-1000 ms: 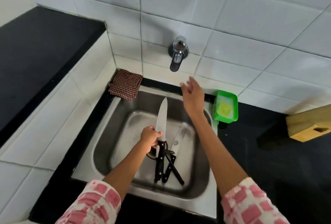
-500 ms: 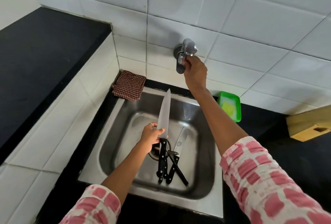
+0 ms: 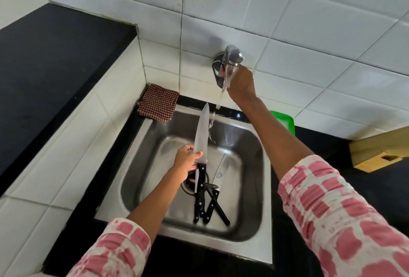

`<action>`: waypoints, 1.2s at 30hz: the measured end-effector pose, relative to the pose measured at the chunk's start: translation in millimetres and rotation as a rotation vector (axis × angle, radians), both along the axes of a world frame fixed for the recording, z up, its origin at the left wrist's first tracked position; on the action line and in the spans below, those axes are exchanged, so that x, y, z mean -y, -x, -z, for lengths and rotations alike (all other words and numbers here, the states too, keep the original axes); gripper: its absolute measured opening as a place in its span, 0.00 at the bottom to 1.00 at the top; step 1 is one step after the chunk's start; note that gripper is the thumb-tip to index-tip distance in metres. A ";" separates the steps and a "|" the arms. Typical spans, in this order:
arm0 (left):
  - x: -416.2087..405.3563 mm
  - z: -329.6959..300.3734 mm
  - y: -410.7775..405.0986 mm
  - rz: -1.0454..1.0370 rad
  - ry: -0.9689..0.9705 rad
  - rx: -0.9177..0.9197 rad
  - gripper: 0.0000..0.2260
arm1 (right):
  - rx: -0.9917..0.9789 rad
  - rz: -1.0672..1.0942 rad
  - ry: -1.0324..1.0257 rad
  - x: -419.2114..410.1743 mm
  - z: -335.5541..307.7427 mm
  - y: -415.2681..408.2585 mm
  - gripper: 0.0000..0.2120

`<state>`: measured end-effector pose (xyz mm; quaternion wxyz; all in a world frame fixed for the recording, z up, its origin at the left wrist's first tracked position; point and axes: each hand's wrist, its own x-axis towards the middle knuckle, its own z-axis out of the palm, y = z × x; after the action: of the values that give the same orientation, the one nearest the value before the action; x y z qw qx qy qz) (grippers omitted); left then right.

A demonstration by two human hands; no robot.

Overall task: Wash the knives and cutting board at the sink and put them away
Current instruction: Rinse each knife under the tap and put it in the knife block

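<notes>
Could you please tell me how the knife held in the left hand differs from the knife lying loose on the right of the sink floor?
The held knife is gripped by the left hand, point raised toward the tap; the loose knife lies on the sink floor. The held blade looks wider and longer. Both have black handles.

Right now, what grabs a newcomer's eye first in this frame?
The big chef's knife, held point-up by the left hand over the steel sink. Next, the right hand on the wall tap, with water streaming down beside the blade. Other black-handled knives lie in the basin near the drain.
</notes>
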<state>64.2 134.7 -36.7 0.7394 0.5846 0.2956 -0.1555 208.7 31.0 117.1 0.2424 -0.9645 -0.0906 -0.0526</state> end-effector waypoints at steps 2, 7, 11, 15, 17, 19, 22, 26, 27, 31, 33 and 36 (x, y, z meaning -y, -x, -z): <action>2.1 -0.3 -0.8 0.007 0.011 0.003 0.06 | -0.029 -0.028 0.004 2.0 -3.0 1.6 0.13; 7.6 -3.8 -0.1 0.021 -0.005 0.009 0.07 | 0.008 0.013 -0.020 -0.4 4.6 -0.5 0.09; 4.3 -2.6 1.9 0.026 0.010 0.004 0.05 | 0.049 0.036 -0.022 -2.0 19.9 28.7 0.12; -3.7 -6.6 6.3 0.062 -0.025 0.000 0.06 | -0.205 -0.256 0.051 -8.5 87.8 125.5 0.14; -11.3 -7.3 8.3 0.091 -0.048 0.000 0.11 | -0.360 -0.395 0.070 -14.7 123.4 160.7 0.17; -20.4 -5.5 11.5 0.141 -0.068 0.004 0.13 | -0.422 -0.394 0.114 -20.5 138.6 156.1 0.21; -26.4 -4.8 16.0 0.180 -0.027 -0.011 0.09 | -0.436 -0.285 0.179 -30.5 143.6 110.7 0.20; -28.2 -11.2 15.6 0.162 -0.055 -0.011 0.09 | -0.453 -0.273 0.117 -39.6 148.7 111.0 0.17; -30.2 -10.3 16.7 0.170 -0.082 -0.011 0.11 | -0.471 -0.321 0.056 -42.1 148.4 129.1 0.21; -35.4 -5.9 25.6 0.179 -0.049 0.018 0.12 | -0.356 -0.250 -0.094 -37.5 154.1 139.3 0.24; -35.3 -5.2 30.3 0.150 0.034 0.016 0.09 | -0.461 -0.110 -0.265 -39.3 143.6 113.1 0.23; -38.4 -7.8 31.2 0.120 0.248 -0.008 0.08 | -0.517 0.150 -0.601 -40.3 122.6 79.9 0.22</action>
<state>33.0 173.1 -28.9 0.7942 0.5046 0.2416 -0.2373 128.9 71.4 -5.4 0.5239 -0.8361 0.0634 0.1500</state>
